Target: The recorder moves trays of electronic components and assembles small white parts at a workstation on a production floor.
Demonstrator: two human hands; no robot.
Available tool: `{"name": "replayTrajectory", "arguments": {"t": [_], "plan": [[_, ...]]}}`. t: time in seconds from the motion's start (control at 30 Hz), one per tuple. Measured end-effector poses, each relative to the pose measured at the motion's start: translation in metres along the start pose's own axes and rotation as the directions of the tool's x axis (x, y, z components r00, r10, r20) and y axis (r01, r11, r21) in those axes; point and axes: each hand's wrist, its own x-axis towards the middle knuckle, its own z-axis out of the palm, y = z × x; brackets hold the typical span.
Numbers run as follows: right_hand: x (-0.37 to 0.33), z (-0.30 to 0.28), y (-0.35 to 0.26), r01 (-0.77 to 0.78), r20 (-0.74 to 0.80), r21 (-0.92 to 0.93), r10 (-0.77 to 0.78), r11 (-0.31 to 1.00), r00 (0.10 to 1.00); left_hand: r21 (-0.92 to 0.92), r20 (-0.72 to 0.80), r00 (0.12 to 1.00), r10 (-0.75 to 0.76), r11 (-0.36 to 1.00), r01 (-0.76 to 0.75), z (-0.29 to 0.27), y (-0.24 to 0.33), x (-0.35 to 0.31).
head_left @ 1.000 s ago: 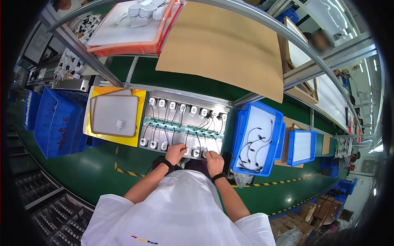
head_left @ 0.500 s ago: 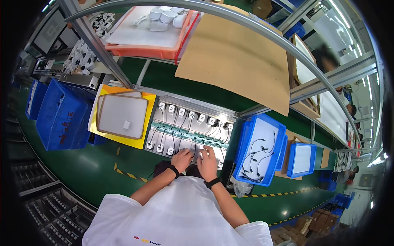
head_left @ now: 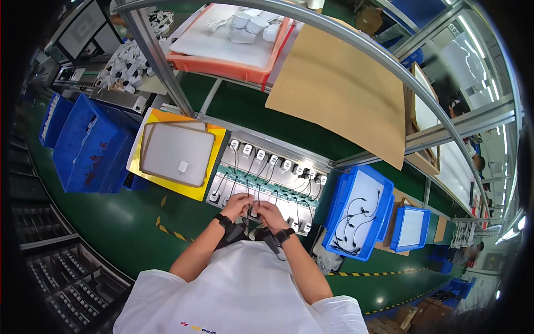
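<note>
A silver test panel (head_left: 266,195) lies before me, with white charger blocks (head_left: 286,165) along its far row and several more along its near row. Black cables (head_left: 270,171) run from the blocks to a green strip across the middle. My left hand (head_left: 237,206) is over the near row, fingertips pinched at the end of a black cable. Close beside it, my right hand (head_left: 271,216) is also closed, thumb and fingers together; its fingers cover what it grips. Near-row chargers (head_left: 300,226) show to its right. Both wrists wear black bands.
Right of the panel, a blue tray (head_left: 356,211) holds several loose black cables, with another blue tray (head_left: 410,229) beyond. To the left are framed boards (head_left: 178,153) on a yellow sheet and blue bins (head_left: 92,147). An orange tray (head_left: 222,67) and a cardboard sheet (head_left: 339,89) sit above.
Both hands have moved left along the panel's near row. My right hand's fingers have closed and come nearer the left. Chargers at the right end are uncovered. The whole view has shifted slightly.
</note>
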Motion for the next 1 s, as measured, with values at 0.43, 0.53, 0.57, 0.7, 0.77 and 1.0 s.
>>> {"name": "replayTrajectory", "arguments": {"t": [0.43, 0.53, 0.57, 0.7, 0.77, 1.0], "plan": [[-0.006, 0.019, 0.005, 0.281, 0.029, -0.923, -0.680, 0.264, 0.733, 0.743, 0.127, 0.845, 0.520, 0.515, -0.428, -0.026, -0.013, -0.025], [-0.007, 0.024, 0.010, 0.223, -0.078, -0.906, -0.659, 0.360, 0.748, 0.739, -0.028, 0.757, 0.653, 0.524, -0.424, -0.011, -0.018, -0.024], [-0.006, 0.026, 0.011, 0.223, -0.081, -0.904, -0.658, 0.365, 0.749, 0.741, -0.027, 0.759, 0.650, 0.523, -0.421, -0.010, -0.019, -0.025], [-0.007, 0.030, 0.014, 0.145, -0.075, -0.947, -0.635, 0.287, 0.769, 0.707, -0.147, 0.770, 0.620, 0.611, -0.357, -0.007, -0.013, -0.030], [-0.010, 0.031, 0.019, 0.102, -0.041, -0.977, -0.631, 0.188, 0.775, 0.690, -0.120, 0.807, 0.578, 0.633, -0.351, -0.014, -0.015, -0.027], [-0.009, 0.035, 0.029, 0.094, 0.066, -0.996, -0.685, 0.003, 0.726, 0.752, -0.018, 0.825, 0.565, 0.552, -0.361, -0.018, -0.004, -0.032]]}}
